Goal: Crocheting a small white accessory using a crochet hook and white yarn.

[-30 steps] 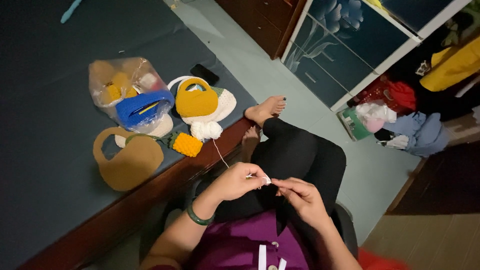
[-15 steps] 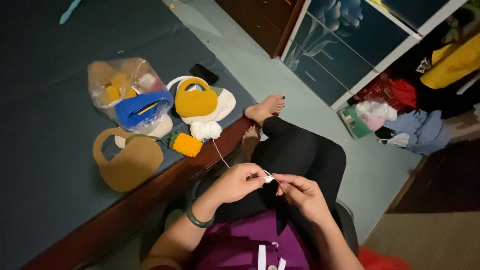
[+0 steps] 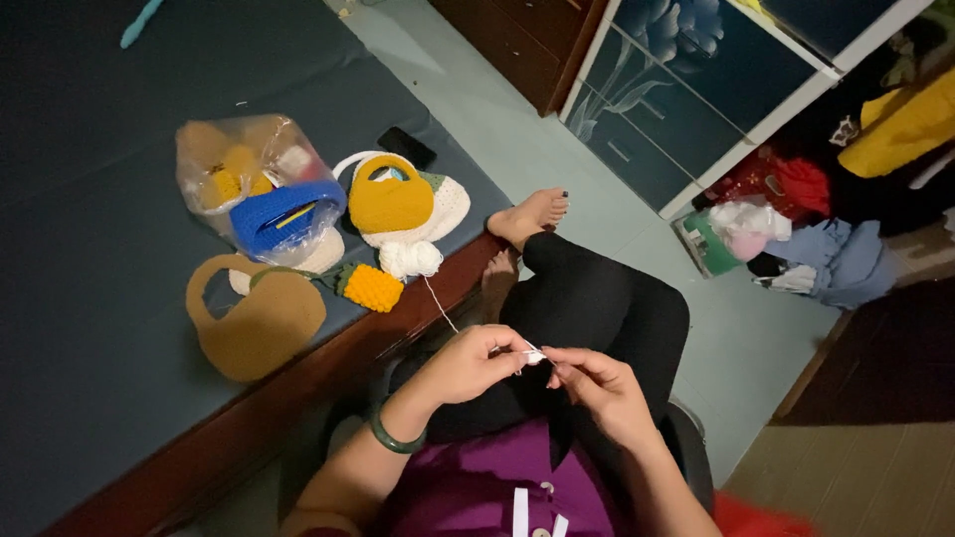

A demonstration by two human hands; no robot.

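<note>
- Left hand (image 3: 477, 363): fingers curled, thumb and forefinger pinched on a small white crochet piece (image 3: 534, 355), held over the lap. Green bangle (image 3: 396, 438) on that wrist.
- Right hand (image 3: 597, 388): fingers bunched and closed just beside the piece. Looks like it grips a hook or the yarn end, but that is too small for us to tell.
- White yarn (image 3: 443, 306) runs from the piece up to the white ball (image 3: 410, 259), which sits at the bed's (image 3: 90, 418) near edge, just above the wooden rail (image 3: 328, 368).
- Next to the ball: a yellow pineapple-shaped piece (image 3: 371, 287), touching or nearly so. Behind them, a yellow bag (image 3: 390, 202) on a cream piece (image 3: 448, 204).
- Further along the bed: a blue bag (image 3: 284, 214) against a clear plastic sack (image 3: 234, 169), a tan bag (image 3: 257, 320) toward the near edge, a dark phone (image 3: 406, 146) behind the yellow bag.
- Our judgement on doing this well: keep the pinch close to the working loop so the piece does not twist.
- Keep the strand lightly taut, not tight. The ball is at the edge, so a hard pull could roll it off.
- Feed slack from the ball before it drags on the rail.
- Light is dim, so we would keep the piece high and centred.
</note>
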